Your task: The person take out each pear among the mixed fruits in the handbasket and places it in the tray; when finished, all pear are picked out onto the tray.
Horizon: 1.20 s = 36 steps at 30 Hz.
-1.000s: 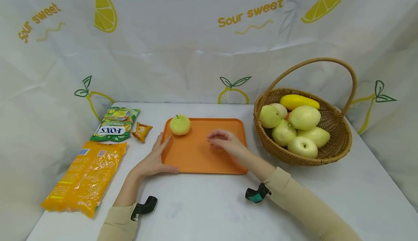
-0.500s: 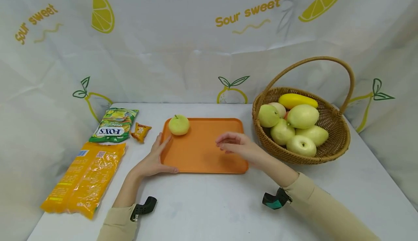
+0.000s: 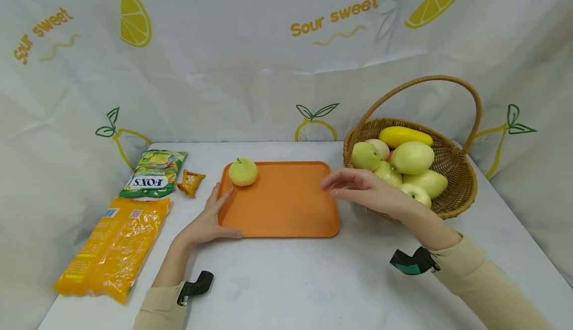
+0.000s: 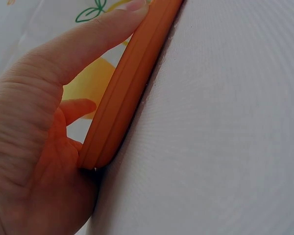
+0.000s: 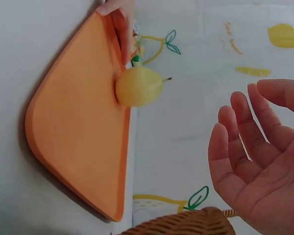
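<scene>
An orange tray (image 3: 286,206) lies flat on the white table. My left hand (image 3: 209,223) rests at its near left corner, fingers along the left side and thumb at the near edge. The left wrist view shows that thumb (image 4: 95,36) touching the tray's rim. A round yellow-green pear (image 3: 243,172) with a short stem sits in the tray's far left corner. Beyond the tray's right edge, my right hand (image 3: 367,191) is held above the table with fingers loosely bent and nothing in them. It hides part of the wicker basket (image 3: 463,186) and its fruit.
Several pale green fruits (image 3: 413,157) and a long yellow one (image 3: 405,136) fill the basket, which has a tall arched handle. At the left lie a green FOX'S bag (image 3: 154,173), a small orange packet (image 3: 191,183) and a large orange bag (image 3: 114,248). A printed cloth (image 3: 224,86) hangs behind.
My right hand has moved right, from over the tray to beside the basket, its fingers loosening a little. The left hand, tray and pear stay in place; the view shifts slightly.
</scene>
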Each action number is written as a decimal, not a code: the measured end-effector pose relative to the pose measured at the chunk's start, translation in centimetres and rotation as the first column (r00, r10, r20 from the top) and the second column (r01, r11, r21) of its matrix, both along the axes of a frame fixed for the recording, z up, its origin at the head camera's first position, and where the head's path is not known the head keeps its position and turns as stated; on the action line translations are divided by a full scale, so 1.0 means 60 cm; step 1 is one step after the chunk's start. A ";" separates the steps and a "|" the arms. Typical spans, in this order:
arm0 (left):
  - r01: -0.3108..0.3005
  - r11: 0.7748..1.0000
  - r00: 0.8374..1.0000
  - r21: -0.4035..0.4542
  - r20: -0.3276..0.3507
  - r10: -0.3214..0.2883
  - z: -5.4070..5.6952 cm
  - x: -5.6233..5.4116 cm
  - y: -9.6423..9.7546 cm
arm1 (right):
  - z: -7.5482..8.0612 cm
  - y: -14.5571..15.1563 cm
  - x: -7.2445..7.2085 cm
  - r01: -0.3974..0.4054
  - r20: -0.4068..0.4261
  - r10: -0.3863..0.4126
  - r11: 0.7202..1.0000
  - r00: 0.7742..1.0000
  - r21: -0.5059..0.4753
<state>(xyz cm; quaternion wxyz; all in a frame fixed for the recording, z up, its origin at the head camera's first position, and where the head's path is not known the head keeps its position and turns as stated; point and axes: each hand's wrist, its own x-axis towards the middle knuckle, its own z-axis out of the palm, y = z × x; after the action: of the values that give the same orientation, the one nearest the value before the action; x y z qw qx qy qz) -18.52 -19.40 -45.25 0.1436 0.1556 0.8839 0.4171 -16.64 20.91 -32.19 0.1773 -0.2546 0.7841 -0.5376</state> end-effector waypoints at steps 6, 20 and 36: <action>-0.008 1.000 1.000 -0.005 -0.008 0.008 -0.001 0.001 -0.004 | 0.021 0.039 -0.007 0.079 -0.046 -0.075 0.992 0.996 0.099; -0.005 1.000 1.000 0.000 -0.002 0.005 -0.003 0.003 -0.007 | 0.071 0.096 -0.043 0.124 -0.279 -0.021 0.926 0.960 0.356; -0.001 1.000 1.000 0.006 -0.001 0.001 0.000 0.003 0.001 | 0.084 0.112 -0.095 0.158 -0.358 0.059 0.822 0.932 0.547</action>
<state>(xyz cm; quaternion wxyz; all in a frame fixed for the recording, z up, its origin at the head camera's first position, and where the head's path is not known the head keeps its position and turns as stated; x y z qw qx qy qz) -18.35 -19.34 -45.27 0.1428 0.1559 0.8827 0.4198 -22.35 27.64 -27.17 0.0842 -0.2634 0.9333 -0.2289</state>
